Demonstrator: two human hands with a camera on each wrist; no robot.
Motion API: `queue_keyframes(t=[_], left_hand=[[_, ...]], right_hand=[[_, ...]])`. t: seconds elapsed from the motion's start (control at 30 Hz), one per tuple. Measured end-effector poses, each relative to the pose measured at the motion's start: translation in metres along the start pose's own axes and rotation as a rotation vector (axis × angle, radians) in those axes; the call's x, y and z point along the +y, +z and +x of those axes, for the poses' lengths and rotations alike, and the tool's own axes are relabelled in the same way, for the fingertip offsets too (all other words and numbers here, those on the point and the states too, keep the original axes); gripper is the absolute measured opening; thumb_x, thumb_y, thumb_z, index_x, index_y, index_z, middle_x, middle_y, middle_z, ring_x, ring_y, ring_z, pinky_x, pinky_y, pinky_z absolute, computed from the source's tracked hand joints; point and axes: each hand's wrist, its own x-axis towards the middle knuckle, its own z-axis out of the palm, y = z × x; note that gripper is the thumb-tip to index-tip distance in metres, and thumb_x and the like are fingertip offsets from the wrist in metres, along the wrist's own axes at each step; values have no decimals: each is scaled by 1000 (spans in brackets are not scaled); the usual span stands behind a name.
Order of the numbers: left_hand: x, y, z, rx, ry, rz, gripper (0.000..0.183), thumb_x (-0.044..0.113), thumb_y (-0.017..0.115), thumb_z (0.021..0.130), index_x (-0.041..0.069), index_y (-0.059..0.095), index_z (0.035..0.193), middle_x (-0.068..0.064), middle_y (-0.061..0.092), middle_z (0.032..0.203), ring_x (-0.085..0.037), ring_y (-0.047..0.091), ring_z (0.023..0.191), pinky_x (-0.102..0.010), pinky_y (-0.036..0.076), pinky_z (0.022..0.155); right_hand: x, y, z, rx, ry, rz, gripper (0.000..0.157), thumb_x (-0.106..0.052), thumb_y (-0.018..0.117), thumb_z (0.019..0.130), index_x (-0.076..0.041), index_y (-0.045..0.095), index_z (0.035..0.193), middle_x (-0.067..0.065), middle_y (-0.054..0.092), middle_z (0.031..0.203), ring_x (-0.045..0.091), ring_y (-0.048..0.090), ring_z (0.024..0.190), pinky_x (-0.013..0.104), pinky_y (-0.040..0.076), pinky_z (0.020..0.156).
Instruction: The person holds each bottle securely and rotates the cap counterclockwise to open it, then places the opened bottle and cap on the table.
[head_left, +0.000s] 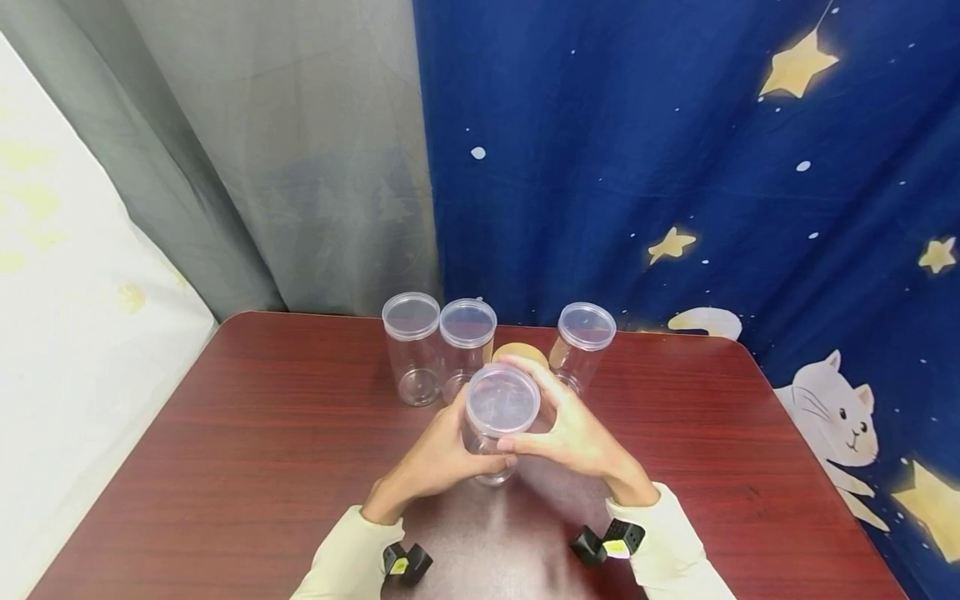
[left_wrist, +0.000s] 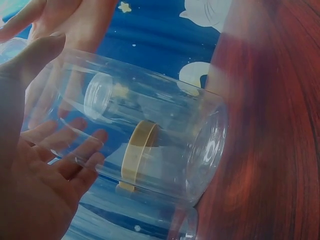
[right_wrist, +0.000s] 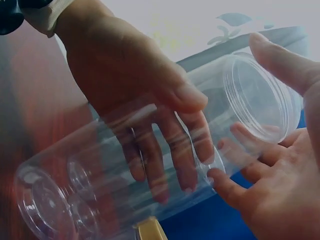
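Both hands are around a clear plastic jar (head_left: 480, 446) with a translucent round lid (head_left: 504, 402). My left hand (head_left: 438, 454) grips the jar's body, fingers behind it and thumb across the front. Higher up, the right hand (head_left: 573, 432) holds the lid's rim between thumb and fingers. In the left wrist view the jar (left_wrist: 165, 115) is see-through, its base close to the tabletop. The right wrist view has the jar (right_wrist: 115, 170) slanting across, with the left hand (right_wrist: 135, 75) on its middle and the right hand (right_wrist: 280, 185) around the lidded end.
Two similar lidded jars, one at far left (head_left: 411, 346) and one beside it (head_left: 468, 325), stand behind the hands. A third jar (head_left: 587, 327) is at right. Between them sits a tan round piece (head_left: 521, 352), partly hidden. Curtains (head_left: 540, 167) hang behind the reddish-brown table (head_left: 300, 467).
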Motion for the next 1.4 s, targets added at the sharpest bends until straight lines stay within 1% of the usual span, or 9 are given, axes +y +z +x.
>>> queue_keyframes(t=[0.17,0.47,0.63,0.8,0.87,0.97,1.07,1.23,1.4], left_hand=[[0,1,2,3,6,4,99,31,90,70,37,31,150,12,55,135,-11,54,123,-42,40,109],[0,1,2,9,-1,16,101,30,90,69,39,30,150,13,55,135,-10,54,123,-43,40,109],[-1,0,1,32,-10,49,98,34,90,70,34,33,149,10,57,133,-10,55,119,-42,43,105],[-1,0,1,78,-17,72,96,36,89,71,31,35,149,6,58,130,-12,56,117,-42,44,103],[-2,1,1,98,-24,74,96,36,90,70,31,35,149,5,57,132,-13,56,118,-42,43,104],[-2,1,0,121,-39,84,95,35,91,69,27,38,147,5,56,133,-12,56,118,-41,44,104],[-2,2,-1,132,-50,111,89,30,90,68,22,42,143,3,58,129,-13,58,114,-39,47,100],[-1,4,-1,134,-72,141,80,23,88,68,19,47,136,1,61,120,-13,60,107,-38,50,94],[-1,4,0,137,-62,138,81,23,88,68,20,46,137,1,61,122,-14,60,108,-39,50,96]], right_hand=[[1,-2,0,-15,-5,79,86,0,82,77,-4,34,148,14,38,147,26,45,131,30,39,110],[2,-1,1,-18,-16,59,86,-7,84,77,-3,35,148,20,35,148,26,40,134,29,37,111],[4,-1,0,-9,-51,46,88,-27,83,81,-3,32,149,21,34,150,26,40,135,30,36,112],[0,5,-5,111,-37,-76,93,-52,74,83,-6,30,150,16,40,150,23,46,134,28,37,112],[-2,11,-6,188,-24,-130,89,-49,75,83,-8,32,150,14,43,149,23,50,131,29,41,110],[-3,21,-7,297,-12,-207,82,-34,81,82,-12,37,148,13,47,145,24,55,126,33,47,104],[-3,30,-8,385,2,-299,83,-24,86,77,-15,41,146,11,50,141,23,58,122,33,49,102],[-3,40,-9,473,8,-401,91,-30,92,68,-13,43,143,8,54,139,20,58,120,31,48,101],[-5,47,-7,531,26,-483,94,-33,94,63,-11,45,141,1,57,134,17,58,118,33,47,99]])
